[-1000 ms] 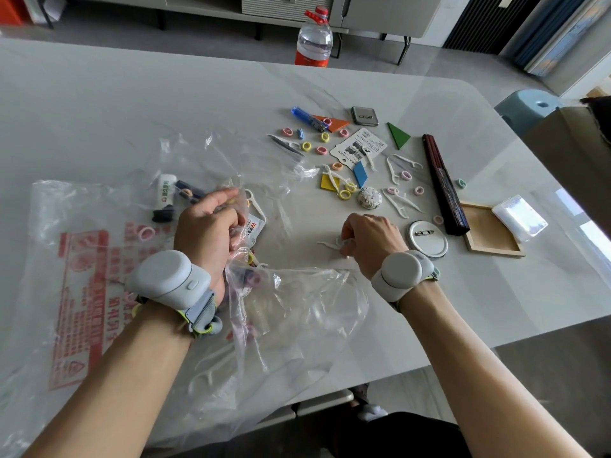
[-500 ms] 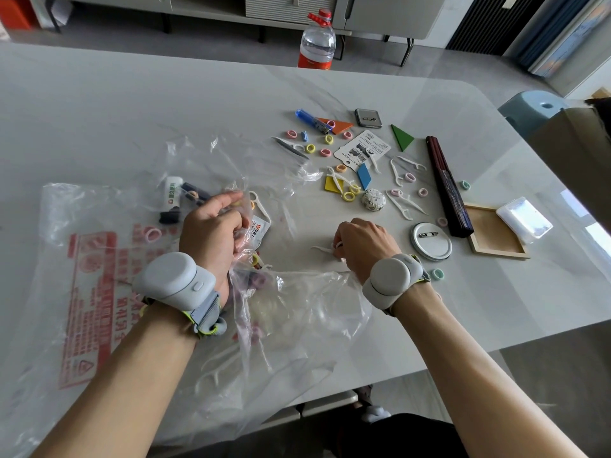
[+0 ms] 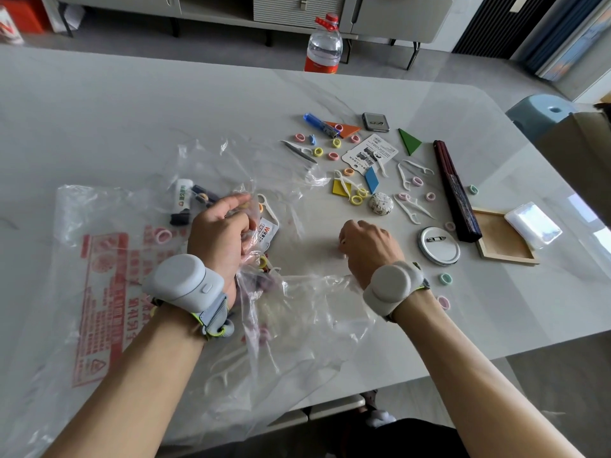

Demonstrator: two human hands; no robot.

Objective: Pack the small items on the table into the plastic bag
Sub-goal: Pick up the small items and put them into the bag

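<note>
Head view showed the plastic bag [image 3: 105, 276] lying on the near left part of the table [image 3: 132, 104], with one end hanging over the near edge. Floss sticks and little rings were already inside it. The left hand [image 3: 220, 239] pinched the clear top sheet of the bag and held it up, so the mouth faced the middle of the table. The right hand [image 3: 367, 247] sat just beside that mouth with its fingers curled down. They hid whatever was under them, so it could not be told if the hand held anything.

To do this step well, the left hand should lift the sheet high. The right hand should reach deep into the bag before letting go, so nothing slides back out. A loose fold of the bag lay by the right wrist and might get in the way.

Many small items lay between the middle and the right edge: a yellow ring [image 3: 356, 200], a floss stick [image 3: 411, 209], a speckled ball [image 3: 381, 203], a round badge [image 3: 439, 246] and a green triangle [image 3: 410, 140]. A long dark fan [image 3: 456, 193] and a wooden frame [image 3: 502, 241] lay nearer the right edge.
</note>
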